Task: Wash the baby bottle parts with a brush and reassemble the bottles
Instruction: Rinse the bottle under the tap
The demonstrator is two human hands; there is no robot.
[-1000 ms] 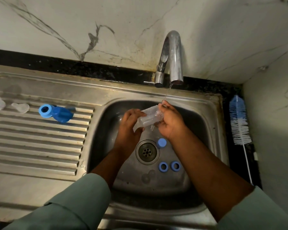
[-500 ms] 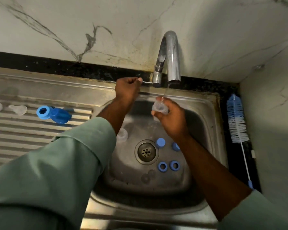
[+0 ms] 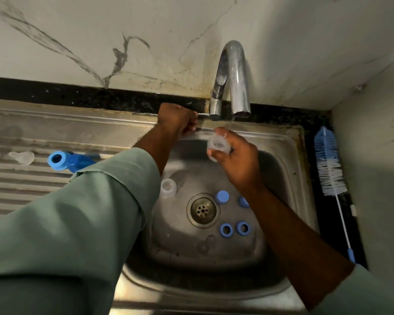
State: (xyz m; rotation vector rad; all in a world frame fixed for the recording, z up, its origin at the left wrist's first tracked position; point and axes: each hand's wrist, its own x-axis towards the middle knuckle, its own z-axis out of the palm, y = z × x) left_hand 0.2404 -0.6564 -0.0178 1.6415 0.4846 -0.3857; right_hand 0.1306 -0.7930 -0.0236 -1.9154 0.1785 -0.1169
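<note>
Only one view here, the head cam looking down, so we'll place everything off the drain point(image 3: 203, 210). We're in the rinse step: our right hand point(image 3: 238, 164) is up past the drain, just under the tap spout point(image 3: 234, 76), its grip wrapped around a clear bottle point(image 3: 218, 146) with the open mouth catching a thin trickle. Our left hand point(image 3: 177, 120) is further back and to the left, grip clenched on the tap lever point(image 3: 203, 114), so we'd guess we're adjusting the flow.

Still in the sink point(image 3: 280, 142): a small clear cup-shaped part point(image 3: 168, 188) left of the drain, a solid blue cap point(image 3: 222, 197) just right of it, another blue piece point(image 3: 243, 202) half hidden by our wrist, and two blue rings point(image 3: 226, 229) on the near side. Far left of the drain, on the ribbed steel drainboard point(image 3: 21, 185), lie a blue piece with a ring end point(image 3: 65, 160) and some cloudy clear bits, maybe teats point(image 3: 21, 157). The bottle brush point(image 3: 330, 164) lies well right of the drain on the dark worktop point(image 3: 323, 212), with blue and white bristles on a thin wire handle.

Next we'd probably need to free a hand and get that brush. Everything's wet, smooth plastic, so it's likely slippery.
</note>
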